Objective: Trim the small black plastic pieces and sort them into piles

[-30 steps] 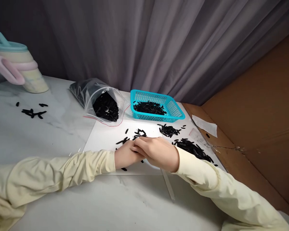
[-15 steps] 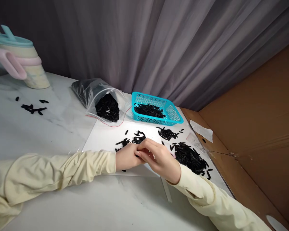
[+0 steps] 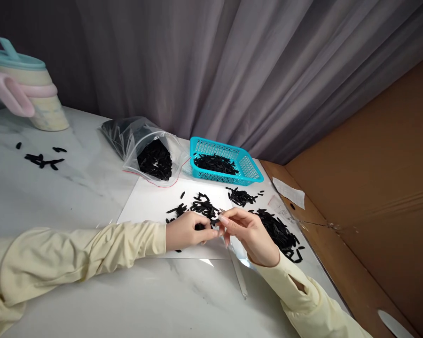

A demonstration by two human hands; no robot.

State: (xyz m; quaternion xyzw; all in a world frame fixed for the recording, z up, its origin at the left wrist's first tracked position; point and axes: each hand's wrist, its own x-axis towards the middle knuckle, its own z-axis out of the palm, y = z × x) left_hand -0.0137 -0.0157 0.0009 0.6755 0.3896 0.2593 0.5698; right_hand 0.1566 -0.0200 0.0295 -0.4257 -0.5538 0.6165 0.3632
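Two hands of ours meet above the white sheet [image 3: 151, 202]: our right hand [image 3: 252, 233], fingertips narrow at one black piece [image 3: 215, 221], and our left hand [image 3: 186, 231], thumb and forefinger slightly parted beside it. Which one grips it, we cannot tell. Should our pinch slacken, it could drop into the loose pile [image 3: 205, 207] at eleven o'clock; our right cuff [image 3: 279, 268] could brush the heap [image 3: 274, 230] at three o'clock and scatter it.
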